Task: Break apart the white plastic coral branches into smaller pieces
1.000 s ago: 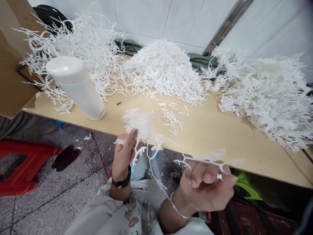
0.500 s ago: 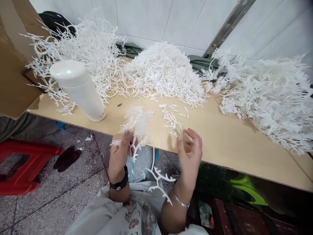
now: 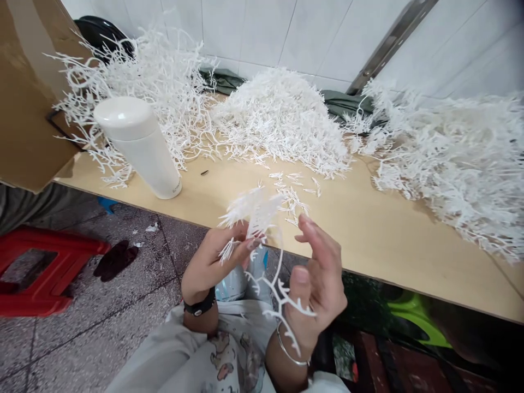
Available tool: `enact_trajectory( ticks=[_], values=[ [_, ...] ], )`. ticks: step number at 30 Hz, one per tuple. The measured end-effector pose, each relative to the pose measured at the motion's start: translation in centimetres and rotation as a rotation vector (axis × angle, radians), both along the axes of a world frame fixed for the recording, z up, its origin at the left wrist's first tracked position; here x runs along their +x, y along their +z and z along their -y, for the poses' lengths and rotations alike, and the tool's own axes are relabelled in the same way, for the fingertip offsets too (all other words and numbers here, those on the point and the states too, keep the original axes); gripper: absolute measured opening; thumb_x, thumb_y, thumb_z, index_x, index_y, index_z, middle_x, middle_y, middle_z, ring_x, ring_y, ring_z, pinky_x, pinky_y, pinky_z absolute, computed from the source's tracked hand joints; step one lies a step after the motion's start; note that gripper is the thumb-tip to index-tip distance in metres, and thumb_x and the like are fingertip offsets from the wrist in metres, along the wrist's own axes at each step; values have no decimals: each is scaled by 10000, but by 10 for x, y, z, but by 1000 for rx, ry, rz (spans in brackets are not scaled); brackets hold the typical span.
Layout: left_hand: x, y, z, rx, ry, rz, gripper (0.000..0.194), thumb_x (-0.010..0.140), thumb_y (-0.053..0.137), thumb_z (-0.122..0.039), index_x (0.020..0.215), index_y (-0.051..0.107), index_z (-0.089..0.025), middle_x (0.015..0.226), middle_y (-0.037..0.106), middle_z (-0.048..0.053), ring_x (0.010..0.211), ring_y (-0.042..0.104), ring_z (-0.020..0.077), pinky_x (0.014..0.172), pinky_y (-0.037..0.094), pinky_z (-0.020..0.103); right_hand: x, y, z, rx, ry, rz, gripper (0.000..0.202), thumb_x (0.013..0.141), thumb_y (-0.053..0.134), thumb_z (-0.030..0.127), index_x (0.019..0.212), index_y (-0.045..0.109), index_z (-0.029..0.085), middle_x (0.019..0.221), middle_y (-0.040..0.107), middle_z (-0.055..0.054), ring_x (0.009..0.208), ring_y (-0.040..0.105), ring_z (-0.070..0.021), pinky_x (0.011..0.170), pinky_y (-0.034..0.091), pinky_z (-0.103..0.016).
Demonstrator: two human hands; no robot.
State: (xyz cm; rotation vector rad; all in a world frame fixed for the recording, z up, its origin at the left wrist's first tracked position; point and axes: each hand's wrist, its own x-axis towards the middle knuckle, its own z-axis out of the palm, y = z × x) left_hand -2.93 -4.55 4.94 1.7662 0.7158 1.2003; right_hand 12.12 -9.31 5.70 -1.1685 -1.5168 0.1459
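Note:
My left hand [image 3: 223,256] pinches a white plastic branch [image 3: 276,286] whose bare, stubby twigs hang down to the right. Feathery white sprigs [image 3: 257,210] fan out above its fingers, blurred in part. Beside the branch, my right hand [image 3: 319,278] has thumb and fingers apart and holds nothing I can see; some twigs pass in front of its palm and wrist. Just beyond it, several small loose white sprigs [image 3: 292,199] lie on the wooden table [image 3: 347,213].
A white bottle [image 3: 141,150] stands at the left before a tangle of bare white branches [image 3: 164,82]. Heaps of white sprigs [image 3: 282,120] and feathery branches [image 3: 454,164] cover the middle and right. A cardboard box [image 3: 33,93] is far left; a red stool [image 3: 53,267] stands below.
My left hand has moved right with the branch and turned it. My right hand has come lower, its thumb and fingers wider apart. The view has shifted slightly.

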Motion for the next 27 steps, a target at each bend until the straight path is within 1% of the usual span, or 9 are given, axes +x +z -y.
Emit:
enact_trajectory(
  ticks=[4, 7, 9, 12, 17, 21, 24, 25, 27],
  values=[
    [-6, 7, -2, 106, -208, -185, 195, 929, 475, -217, 798, 615, -183, 598, 605, -8, 525, 527, 93, 545, 402, 195, -2, 4, -3, 71, 42, 105, 643, 837, 563, 146, 1423, 353, 307, 1407, 485, -61, 1323, 432, -245, 1026, 443, -485],
    [-9, 8, -4, 212, -242, -248, 194, 928, 480, -263, 837, 638, -196, 680, 649, 21, 614, 571, 124, 616, 431, 219, 0, 4, -5, 7, 119, 181, 685, 818, 605, 155, 1438, 336, 269, 1436, 459, -72, 1336, 417, -241, 1060, 426, -467],
    [-10, 7, -6, 240, -258, -230, 176, 924, 487, -263, 882, 645, -199, 752, 668, 40, 685, 594, 142, 673, 448, 238, 2, 2, -6, -41, 150, 174, 676, 809, 636, 198, 1424, 362, 255, 1375, 525, -83, 1255, 500, -245, 1012, 468, -454],
    [-11, 5, -9, 255, -276, -206, 121, 902, 523, -199, 890, 643, -188, 834, 680, 55, 773, 612, 152, 742, 460, 250, 5, -2, -5, -88, 131, 81, 544, 818, 630, 217, 1339, 476, 249, 1214, 640, -70, 1059, 618, -217, 889, 537, -397],
    [-12, 0, -13, 246, -331, -215, 126, 887, 556, -209, 964, 651, -179, 992, 692, 84, 924, 629, 183, 848, 472, 279, 1, -9, -4, -131, -26, -77, 269, 841, 601, 213, 1109, 623, 233, 959, 703, -40, 828, 662, -177, 730, 556, -317],
    [-7, -4, -10, 36, -192, -139, 343, 933, 445, -429, 1072, 633, -179, 1029, 686, 94, 937, 633, 211, 841, 479, 290, -6, -10, -7, -51, -104, -82, 148, 858, 559, 141, 941, 662, 206, 804, 692, -21, 721, 643, -152, 697, 534, -304],
    [6, -2, -3, -78, -95, -56, 624, 804, 470, -689, 1059, 619, -140, 933, 668, 99, 837, 613, 225, 748, 489, 293, -10, -9, -9, 25, -99, -53, 208, 836, 577, 103, 973, 671, 227, 895, 704, -32, 830, 644, -172, 769, 525, -342],
    [11, 0, -1, -83, -59, -34, 660, 745, 526, -720, 1036, 612, -133, 890, 657, 90, 795, 598, 216, 716, 483, 287, -11, -8, -10, 37, -75, -44, 248, 831, 579, 95, 1008, 671, 241, 949, 703, -37, 890, 639, -182, 797, 521, -356],
    [20, 3, 3, -78, 23, -18, 545, 746, 610, -637, 971, 603, -140, 810, 634, 54, 716, 565, 176, 668, 459, 263, -12, -8, -10, 49, -43, -42, 316, 829, 570, 83, 1071, 664, 264, 1039, 689, -42, 980, 618, -190, 836, 511, -369]
  ],
)
